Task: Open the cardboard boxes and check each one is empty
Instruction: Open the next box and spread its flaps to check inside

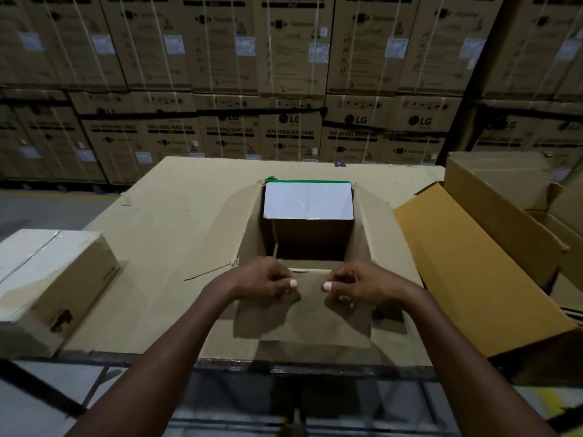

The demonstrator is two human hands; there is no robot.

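Observation:
An open cardboard box (pixel 249 222) stands in the middle of the table, its four flaps spread out. Its far flap (pixel 307 200) is white inside with a green tape edge. The inside is dark and nothing shows in the part I can see. My left hand (pixel 263 280) and my right hand (pixel 353 283) both pinch the top edge of the near flap (pixel 303 316), which folds down toward me. A taped, closed box (pixel 50 279) lies at the left. An opened box (pixel 492 247) lies on its side at the right.
A flat cardboard sheet (pixel 164 216) covers the table top. Behind it rises a wall of stacked washing machine cartons (pixel 290 89). The table's dark metal front edge (pixel 284 369) runs just below my forearms. Grey floor shows at the left.

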